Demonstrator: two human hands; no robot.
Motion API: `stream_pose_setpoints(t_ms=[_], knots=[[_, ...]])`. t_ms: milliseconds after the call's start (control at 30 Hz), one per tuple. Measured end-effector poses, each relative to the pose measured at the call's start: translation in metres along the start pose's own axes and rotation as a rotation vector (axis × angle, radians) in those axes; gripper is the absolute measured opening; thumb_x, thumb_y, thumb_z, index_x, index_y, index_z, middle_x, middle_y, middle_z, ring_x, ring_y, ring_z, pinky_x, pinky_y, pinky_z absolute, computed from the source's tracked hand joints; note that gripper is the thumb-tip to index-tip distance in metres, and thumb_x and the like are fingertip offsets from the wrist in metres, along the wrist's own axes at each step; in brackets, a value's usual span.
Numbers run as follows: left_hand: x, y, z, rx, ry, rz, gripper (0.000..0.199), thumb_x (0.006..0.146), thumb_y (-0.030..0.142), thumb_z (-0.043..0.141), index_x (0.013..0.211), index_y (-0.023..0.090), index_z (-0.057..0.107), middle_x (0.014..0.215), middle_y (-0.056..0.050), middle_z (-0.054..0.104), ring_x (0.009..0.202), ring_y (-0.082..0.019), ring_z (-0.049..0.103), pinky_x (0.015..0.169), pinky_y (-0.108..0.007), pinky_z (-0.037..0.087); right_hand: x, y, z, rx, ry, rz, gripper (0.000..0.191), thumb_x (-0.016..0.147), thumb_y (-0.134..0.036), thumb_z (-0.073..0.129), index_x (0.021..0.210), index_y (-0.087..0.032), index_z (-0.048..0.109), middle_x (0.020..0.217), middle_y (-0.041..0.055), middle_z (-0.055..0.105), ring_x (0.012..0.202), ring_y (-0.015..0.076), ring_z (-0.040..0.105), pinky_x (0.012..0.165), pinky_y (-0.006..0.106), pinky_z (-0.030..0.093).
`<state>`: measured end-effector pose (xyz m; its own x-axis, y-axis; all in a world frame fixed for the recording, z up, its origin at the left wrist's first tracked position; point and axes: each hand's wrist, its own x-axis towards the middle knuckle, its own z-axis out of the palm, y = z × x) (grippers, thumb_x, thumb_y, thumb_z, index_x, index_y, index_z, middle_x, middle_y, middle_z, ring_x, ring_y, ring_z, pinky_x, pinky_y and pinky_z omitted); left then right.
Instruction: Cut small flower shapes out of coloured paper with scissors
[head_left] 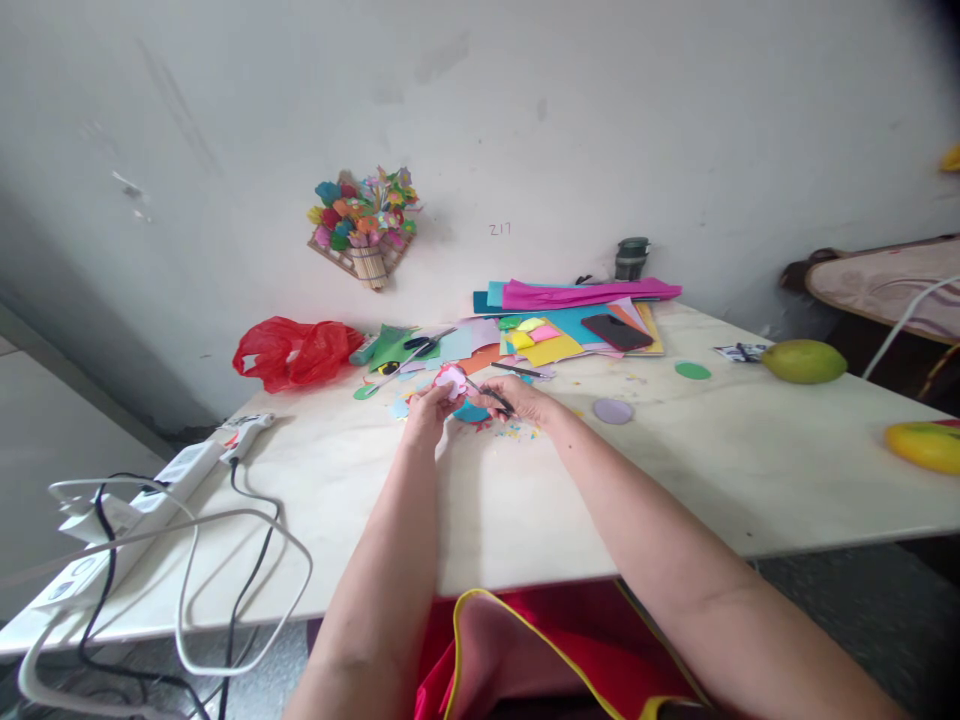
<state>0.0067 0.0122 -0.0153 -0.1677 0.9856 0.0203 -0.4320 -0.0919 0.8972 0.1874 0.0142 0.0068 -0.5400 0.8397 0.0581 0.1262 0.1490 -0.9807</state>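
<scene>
Between the fingers of my left hand [430,408] is a pale pink and red paper cutout [451,381], raised a little over the table. My right hand [523,398] grips black-handled scissors [501,402], and their blades point left at the edge of the cutout. Just below the hands, a blue paper piece [472,411] and small coloured scraps [517,431] lie on the tabletop. A dark pen [519,370] rests behind my right hand. To the right of that hand is a pale purple paper disc [613,411].
Coloured paper sheets [577,335] with a phone [616,332] lie at the back. A second pair of scissors [424,345] and a red plastic bag [296,353] are left of them. A power strip [142,510] with loose cables lines the left edge; a mango [805,361] sits right.
</scene>
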Motion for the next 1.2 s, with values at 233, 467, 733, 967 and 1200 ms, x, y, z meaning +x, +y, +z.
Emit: stream_pose_setpoints(t_ms=[233, 467, 733, 967, 1200], knots=[[0.0003, -0.0024, -0.003, 0.009, -0.065, 0.017, 0.024, 0.059, 0.024, 0.086, 0.068, 0.013, 0.067, 0.059, -0.003, 0.069, 0.056, -0.014, 0.067, 0.057, -0.023, 0.058, 0.0003, 0.0008, -0.0011, 0.006, 0.008, -0.004, 0.033, 0.072, -0.042, 0.078, 0.071, -0.015, 0.059, 0.049, -0.0056, 0.053, 0.037, 0.0051, 0.042, 0.036, 0.017, 0.027], [-0.001, -0.0043, -0.0019, 0.056, -0.123, 0.004, 0.029, 0.061, 0.027, 0.089, 0.074, 0.011, 0.068, 0.065, -0.006, 0.072, 0.057, -0.015, 0.07, 0.058, -0.023, 0.058, 0.0026, 0.0046, -0.0021, 0.013, 0.024, -0.004, 0.035, 0.072, -0.043, 0.079, 0.071, -0.015, 0.058, 0.048, -0.0057, 0.053, 0.038, 0.0047, 0.042, 0.037, 0.017, 0.029], [-0.004, -0.0023, -0.0002, 0.071, -0.118, 0.015, 0.029, 0.059, 0.027, 0.088, 0.074, 0.013, 0.068, 0.063, -0.004, 0.07, 0.056, -0.017, 0.068, 0.059, -0.028, 0.058, 0.0009, 0.0045, -0.002, 0.008, 0.053, 0.014, 0.036, 0.072, -0.044, 0.079, 0.069, -0.015, 0.058, 0.049, -0.0047, 0.054, 0.038, 0.0052, 0.043, 0.037, 0.018, 0.027], [-0.0064, -0.0003, 0.0034, 0.046, -0.091, 0.026, 0.028, 0.052, 0.025, 0.088, 0.069, 0.013, 0.068, 0.063, -0.003, 0.069, 0.06, -0.015, 0.065, 0.067, -0.03, 0.059, -0.0001, 0.0036, -0.0012, 0.024, 0.053, 0.002, 0.033, 0.077, -0.042, 0.074, 0.068, -0.016, 0.056, 0.049, -0.0044, 0.054, 0.038, 0.0054, 0.043, 0.036, 0.018, 0.027], [-0.0029, -0.0042, -0.0012, 0.041, -0.125, 0.05, 0.03, 0.051, 0.028, 0.088, 0.067, 0.013, 0.069, 0.064, -0.002, 0.067, 0.061, -0.013, 0.063, 0.067, -0.028, 0.057, -0.0018, -0.0009, 0.0008, 0.05, 0.064, 0.023, 0.031, 0.076, -0.039, 0.075, 0.069, -0.016, 0.056, 0.048, -0.005, 0.053, 0.037, 0.0056, 0.043, 0.037, 0.018, 0.027]])
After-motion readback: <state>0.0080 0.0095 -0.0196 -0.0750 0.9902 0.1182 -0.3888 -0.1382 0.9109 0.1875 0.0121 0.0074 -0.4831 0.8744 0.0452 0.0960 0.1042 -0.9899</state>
